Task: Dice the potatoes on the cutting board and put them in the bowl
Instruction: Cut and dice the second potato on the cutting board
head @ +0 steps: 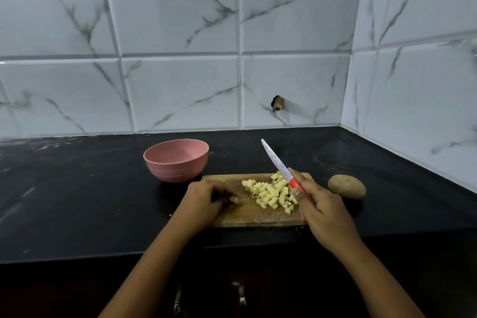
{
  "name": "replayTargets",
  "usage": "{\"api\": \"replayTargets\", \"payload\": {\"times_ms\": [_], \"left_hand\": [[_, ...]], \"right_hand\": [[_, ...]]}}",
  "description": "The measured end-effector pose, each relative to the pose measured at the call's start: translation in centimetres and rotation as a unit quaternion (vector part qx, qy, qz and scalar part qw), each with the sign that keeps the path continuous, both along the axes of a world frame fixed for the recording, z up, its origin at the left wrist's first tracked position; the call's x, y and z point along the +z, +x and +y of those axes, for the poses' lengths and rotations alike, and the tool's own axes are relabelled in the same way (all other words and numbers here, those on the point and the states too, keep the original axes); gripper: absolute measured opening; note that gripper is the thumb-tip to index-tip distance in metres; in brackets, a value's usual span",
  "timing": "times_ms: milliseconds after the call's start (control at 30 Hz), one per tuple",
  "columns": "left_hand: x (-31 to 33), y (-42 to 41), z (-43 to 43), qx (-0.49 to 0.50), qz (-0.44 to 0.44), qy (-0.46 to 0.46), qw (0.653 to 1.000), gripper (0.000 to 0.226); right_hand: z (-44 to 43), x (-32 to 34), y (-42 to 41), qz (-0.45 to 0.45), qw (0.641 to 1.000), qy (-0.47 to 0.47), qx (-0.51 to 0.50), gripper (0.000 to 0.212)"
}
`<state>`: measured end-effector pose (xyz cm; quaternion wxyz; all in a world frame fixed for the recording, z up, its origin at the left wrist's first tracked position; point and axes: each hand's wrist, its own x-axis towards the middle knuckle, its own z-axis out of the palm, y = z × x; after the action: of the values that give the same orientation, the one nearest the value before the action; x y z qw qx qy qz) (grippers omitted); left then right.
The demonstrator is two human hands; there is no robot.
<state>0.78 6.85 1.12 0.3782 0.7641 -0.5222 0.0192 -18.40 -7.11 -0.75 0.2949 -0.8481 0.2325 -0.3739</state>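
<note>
A wooden cutting board [232, 217] lies on the black counter. A heap of pale yellow potato dice [271, 192] covers its right half. My left hand [204, 200] rests on the board's left part, fingers curled around a small potato piece [234, 199]. My right hand [318, 205] grips a red-handled knife [277, 162], its blade raised and pointing up and to the left above the dice. A pink bowl [176, 162] stands just behind the board's left end; I see nothing inside it. One whole unpeeled potato [347, 186] lies on the counter to the right of the board.
The black counter [77, 188] stretches far to the left and ends at a front edge below the board. White marble-patterned tiles form the back wall [180, 59] and a side wall [418, 85] that closes the corner on the right.
</note>
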Motion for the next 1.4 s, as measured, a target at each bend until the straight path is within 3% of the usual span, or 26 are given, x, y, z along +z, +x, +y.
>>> {"api": "replayTargets", "payload": {"times_ms": [133,233,433,600,833,1067,1200,1400], "left_hand": [[0.2,-0.2,0.7,0.053,0.1,-0.027,0.993,0.032],[0.0,0.0,0.6,0.093,0.091,-0.008,0.991,0.021],[-1.2,-1.0,0.7,0.222,0.047,0.064,0.972,0.036],[-0.9,-1.3,1.0,0.211,0.081,0.042,0.973,0.032],[-1.1,-1.3,1.0,0.205,0.049,0.06,0.976,0.032],[-1.2,-1.1,1.1,0.185,0.047,0.056,0.98,0.028],[-1.2,-1.2,1.3,0.181,0.051,0.057,0.981,0.026],[-1.5,-1.5,1.4,0.19,0.042,0.057,0.979,0.032]], "right_hand": [[3.3,1.2,0.3,0.079,0.995,-0.055,-0.013,0.04],[5.9,2.0,0.9,0.147,0.985,-0.086,-0.016,0.043],[7.8,2.2,2.2,0.202,0.974,-0.107,-0.007,0.045],[8.2,2.1,3.1,0.24,0.963,-0.122,-0.024,0.046],[9.0,2.4,3.8,0.253,0.958,-0.133,-0.028,0.047],[9.7,3.0,5.9,0.359,0.913,-0.187,-0.051,0.053],[9.8,2.9,7.9,0.388,0.903,-0.171,-0.067,0.055],[11.3,2.6,4.2,0.42,0.887,-0.188,-0.035,0.066]]}}
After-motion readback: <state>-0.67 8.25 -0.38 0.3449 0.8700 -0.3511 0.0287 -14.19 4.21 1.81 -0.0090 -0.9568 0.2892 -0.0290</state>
